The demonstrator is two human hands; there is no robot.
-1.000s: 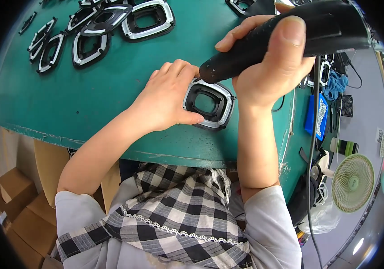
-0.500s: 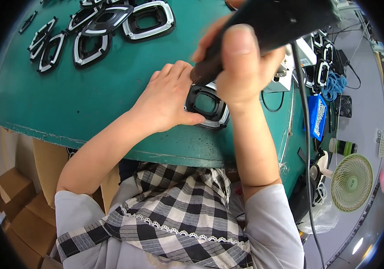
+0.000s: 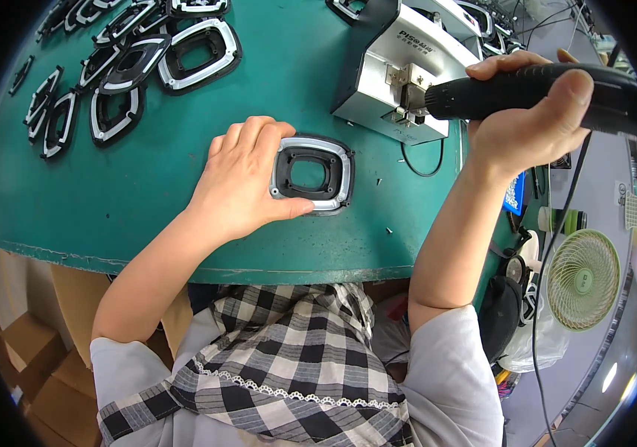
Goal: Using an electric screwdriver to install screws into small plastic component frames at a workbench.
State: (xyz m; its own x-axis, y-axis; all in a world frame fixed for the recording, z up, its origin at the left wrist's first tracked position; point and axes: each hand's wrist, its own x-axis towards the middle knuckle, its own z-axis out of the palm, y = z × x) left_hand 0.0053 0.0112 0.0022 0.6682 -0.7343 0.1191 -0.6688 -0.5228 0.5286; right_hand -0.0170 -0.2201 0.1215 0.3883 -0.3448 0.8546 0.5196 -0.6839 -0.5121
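A blue tray [image 3: 514,195], partly covered by the right forearm, is filled with small pale pieces. Beyond it, a green-and-dark jar [image 3: 575,222] can be seen, though its contents cannot be made out. A clear plastic bag [image 3: 534,346] is seen below the fan [image 3: 583,279]. At lower left, brown cardboard boxes [image 3: 32,343] are stacked; what is held in them cannot be told.

The black-and-silver frame [image 3: 332,175] is laid flat on the green table [image 3: 281,89], set back from the near edge. Its left side is gripped by the left hand [image 3: 240,175], with the thumb pressed on the lower rim and the other fingers curled at the upper left corner. A black handheld tool [image 3: 516,89] is gripped by the fingers of the right hand [image 3: 530,130], and its nose is held at the front block of a silver machine [image 3: 408,93]; whether contact is made cannot be told.

The table's near edge is curved and worn. More frames [image 3: 158,56] are heaped at upper left, well apart from the held one. Between the frame and the machine a stretch of green surface is left, marked by two loose screws [image 3: 389,230].
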